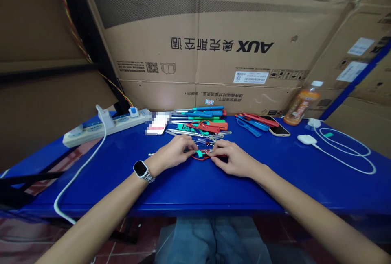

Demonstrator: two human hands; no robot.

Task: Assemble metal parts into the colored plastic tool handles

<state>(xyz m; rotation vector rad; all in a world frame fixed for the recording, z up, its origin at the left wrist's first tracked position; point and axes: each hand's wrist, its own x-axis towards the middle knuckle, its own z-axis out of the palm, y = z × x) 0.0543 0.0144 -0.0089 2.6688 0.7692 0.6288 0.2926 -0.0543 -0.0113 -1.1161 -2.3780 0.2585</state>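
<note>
Both hands meet low over the middle of the blue table. My left hand (180, 150), with a watch on its wrist, has thumb and forefinger pinched at a small green plastic piece (199, 153). That piece sits in an open red lighter shell (200, 158) lying on the table. My right hand (229, 157) is closed at the shell's right end, its fingers hiding much of it. Just beyond the hands are clear plastic parts with thin wires (209, 142). Farther back lies a pile of long-nosed lighters, among them an orange-red one (210, 127) and blue ones (210, 113).
Red and blue shells (256, 121) lie by a phone (276, 127) at back right. Near them are a drink bottle (302, 103) and a white charger cable (345, 166). A power strip (91, 132) stands left; a cardboard wall (198, 20) rises behind.
</note>
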